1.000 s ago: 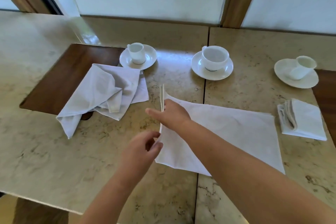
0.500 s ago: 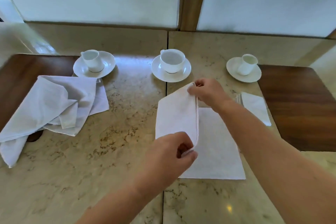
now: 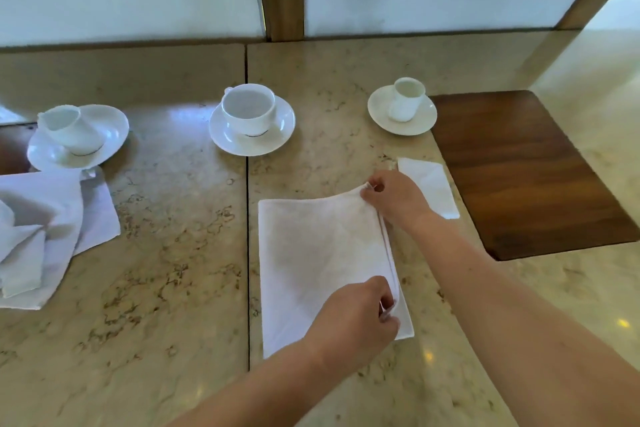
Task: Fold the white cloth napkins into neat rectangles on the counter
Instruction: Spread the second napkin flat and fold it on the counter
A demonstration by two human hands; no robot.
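Lying folded in half on the marble desk (image 3: 156,288), the napkin (image 3: 318,260) has its right corners pinched — far one by the right hand (image 3: 394,199), near one by the left hand (image 3: 356,322). One finished rectangle (image 3: 431,189) sits right of it; a rumpled pile (image 3: 41,229) waits left, frosted panels beyond.

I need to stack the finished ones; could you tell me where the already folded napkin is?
The folded napkin lies right of centre, between the right hand and the wooden mat.
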